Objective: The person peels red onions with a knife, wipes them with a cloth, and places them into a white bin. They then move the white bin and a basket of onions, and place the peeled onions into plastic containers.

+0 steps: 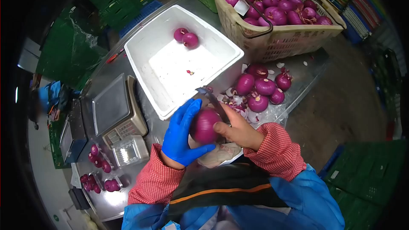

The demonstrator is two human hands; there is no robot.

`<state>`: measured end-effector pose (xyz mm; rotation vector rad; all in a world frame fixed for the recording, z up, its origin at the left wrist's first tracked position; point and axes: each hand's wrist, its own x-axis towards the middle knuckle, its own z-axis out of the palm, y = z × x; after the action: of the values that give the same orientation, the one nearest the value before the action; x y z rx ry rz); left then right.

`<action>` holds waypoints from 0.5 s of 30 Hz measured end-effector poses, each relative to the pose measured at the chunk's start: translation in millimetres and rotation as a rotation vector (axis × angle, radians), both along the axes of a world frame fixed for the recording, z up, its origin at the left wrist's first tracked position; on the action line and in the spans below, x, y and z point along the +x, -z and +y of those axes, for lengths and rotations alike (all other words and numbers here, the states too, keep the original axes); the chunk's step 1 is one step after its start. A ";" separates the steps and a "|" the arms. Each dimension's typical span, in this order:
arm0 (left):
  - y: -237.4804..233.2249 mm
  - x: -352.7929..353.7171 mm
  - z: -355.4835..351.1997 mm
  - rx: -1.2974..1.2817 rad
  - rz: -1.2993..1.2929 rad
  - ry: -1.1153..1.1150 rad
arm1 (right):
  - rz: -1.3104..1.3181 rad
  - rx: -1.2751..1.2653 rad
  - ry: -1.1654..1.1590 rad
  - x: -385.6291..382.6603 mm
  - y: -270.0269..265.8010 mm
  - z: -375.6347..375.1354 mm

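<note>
My left hand (181, 134), in a blue glove, is wrapped round the left side of a large red onion (205, 125). On the other side my bare right hand (239, 128) grips a knife (216, 103), its dark blade pointing up and away, with the thumb resting against the onion. Most of the knife's handle is hidden in the fingers. Just beyond the right hand lie several red onions (265, 86) on the metal table, with onion skins (235, 102) scattered beside them. A crumpled cloth or paper (219, 155) sits below the held onion.
A white foam box (142, 81) holds two onions and a small scrap. Behind it on the right stands a cream basket (272, 44) full of onions. A weighing scale (113, 104), a clear plastic tray (129, 150) and small packs of onions (100, 159) are at left.
</note>
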<state>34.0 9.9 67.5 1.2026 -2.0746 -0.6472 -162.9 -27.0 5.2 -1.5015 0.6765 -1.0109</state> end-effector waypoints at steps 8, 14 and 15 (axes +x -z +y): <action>66.6 -12.8 36.5 0.466 0.849 -0.156 | -0.582 0.878 -0.209 -0.8 21.5 36.9; 88.2 -4.6 37.7 0.597 1.088 -0.214 | 0.065 0.334 0.079 -4.9 14.0 29.5; 89.9 -2.4 38.0 0.610 1.100 -0.214 | 0.197 0.137 0.189 -7.5 12.4 27.0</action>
<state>31.6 47.9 -22.5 0.9724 -0.8323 -1.4759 -170.3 0.0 -7.3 -1.4481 1.0236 -0.9433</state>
